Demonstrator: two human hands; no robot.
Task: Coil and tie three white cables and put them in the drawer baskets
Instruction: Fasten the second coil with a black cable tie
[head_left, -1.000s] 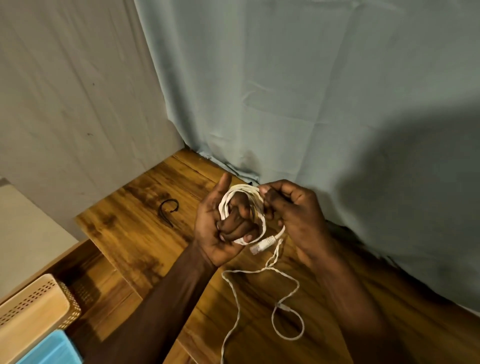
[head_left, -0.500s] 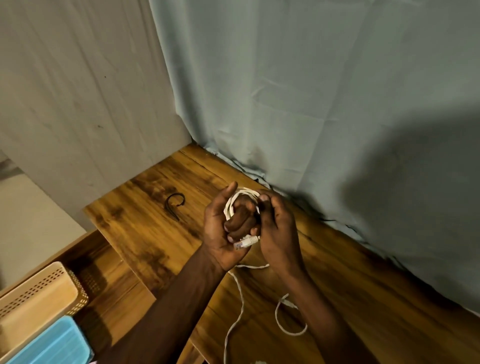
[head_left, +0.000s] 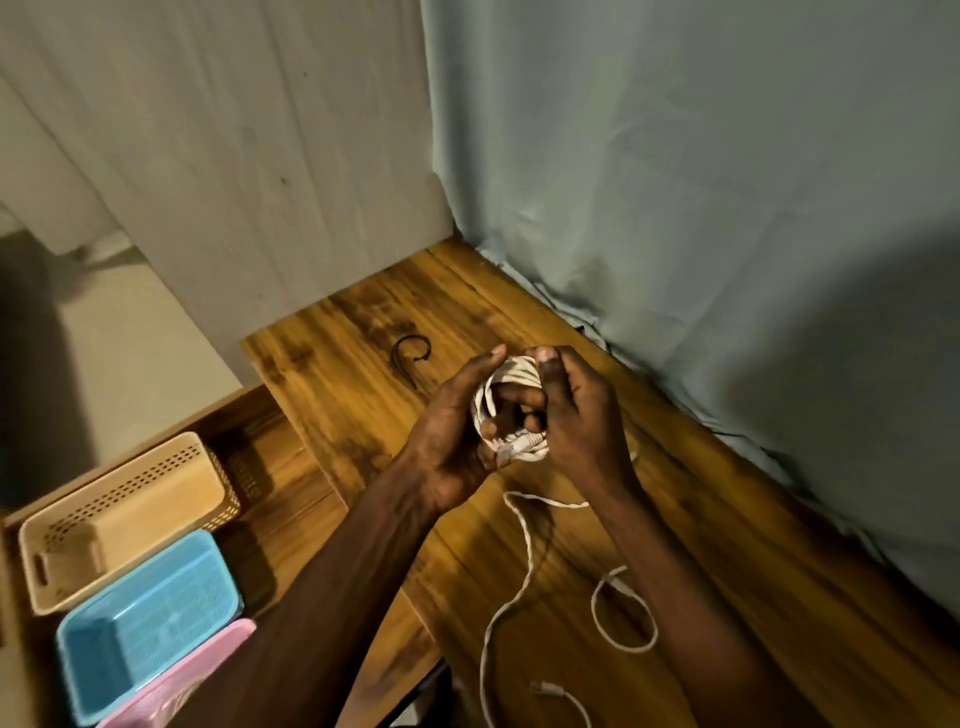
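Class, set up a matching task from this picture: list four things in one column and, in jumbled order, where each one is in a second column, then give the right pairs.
Things
1. coiled white cable
2. black tie
3. beige basket
4. loose white cable

Places
A. in the open drawer, farthest from the person of the three baskets
B. trailing over the wooden tabletop between the forearms
C. held between the left hand and the right hand
D. lying on the tabletop, left of the hands

Pairs: 1-C, 2-D, 3-A, 4-B
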